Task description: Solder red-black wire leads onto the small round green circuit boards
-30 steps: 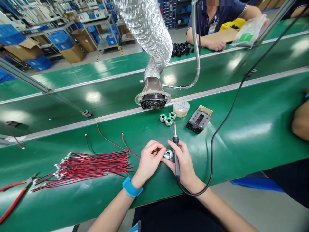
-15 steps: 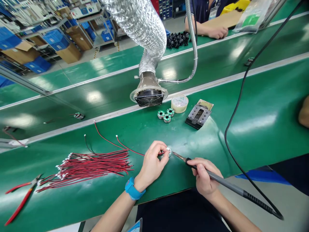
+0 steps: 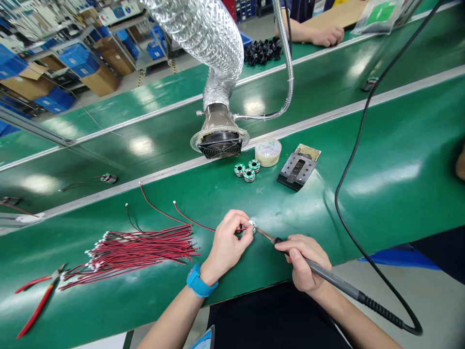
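Observation:
My left hand [image 3: 232,237], wearing a blue wristband [image 3: 199,282], is closed in a pinch on a red wire [image 3: 201,226] by a small round circuit board [image 3: 252,226]. Its fingers cover part of the board and the wire's end. A soldering iron [image 3: 332,278] is gripped in my right hand [image 3: 308,261] like a pen. The iron's metal tip is at the board's right edge; whether it touches cannot be made out. To the left lies a bundle of red and black wires [image 3: 145,247] with white connectors.
Red-handled pliers [image 3: 40,300] lie far left. Behind my hands are three round parts with green boards [image 3: 249,175], a tape roll [image 3: 268,152] and a metal soldering stand [image 3: 298,169]. A fume duct [image 3: 220,138] hangs above. The iron's black cable [image 3: 339,194] loops right. Another person's hand [image 3: 329,36] rests opposite.
The iron's tip has moved slightly closer to the board. My left hand keeps its pinch. Small parts on the belt behind have shifted left, and the whole view has shifted slightly.

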The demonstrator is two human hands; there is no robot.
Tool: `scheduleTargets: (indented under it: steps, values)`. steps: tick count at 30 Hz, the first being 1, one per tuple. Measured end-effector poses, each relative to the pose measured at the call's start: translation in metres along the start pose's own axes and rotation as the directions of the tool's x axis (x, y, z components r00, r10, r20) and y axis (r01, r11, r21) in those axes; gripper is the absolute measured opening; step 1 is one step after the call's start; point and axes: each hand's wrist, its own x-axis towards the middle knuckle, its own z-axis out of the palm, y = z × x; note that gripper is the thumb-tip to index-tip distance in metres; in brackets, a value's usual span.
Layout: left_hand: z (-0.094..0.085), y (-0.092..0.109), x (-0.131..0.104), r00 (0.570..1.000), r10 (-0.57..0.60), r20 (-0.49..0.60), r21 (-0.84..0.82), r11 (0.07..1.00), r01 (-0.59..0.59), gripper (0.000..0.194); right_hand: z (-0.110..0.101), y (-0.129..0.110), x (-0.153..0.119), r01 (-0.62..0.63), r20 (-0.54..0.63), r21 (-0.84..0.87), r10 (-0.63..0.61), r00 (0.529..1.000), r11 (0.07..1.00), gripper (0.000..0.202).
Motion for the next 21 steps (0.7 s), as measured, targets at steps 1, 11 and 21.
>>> scheduleTargets:
  steps: [1,11,21]
  values:
    - [-0.0002,-0.0001,0.0,1.0,0.001,0.0,0.002,1.0,-0.001,0.014,-0.0001,0.0004,-0.0014,-0.005,-0.012,0.002,0.005,1.0,1.0,0.029]
    - [-0.0037,0.0014,0.0037,0.999,-0.03,0.042,0.011,0.999,0.03,0.012,0.0008,0.0045,-0.0046,-0.08,0.015,0.022,0.079,0.997,0.997,0.029]
    - [-0.0056,0.0007,0.0059,0.997,-0.032,0.071,0.035,0.999,0.03,0.014,0.003,0.0066,-0.008,-0.169,-0.037,0.068,0.171,0.985,0.983,0.032]
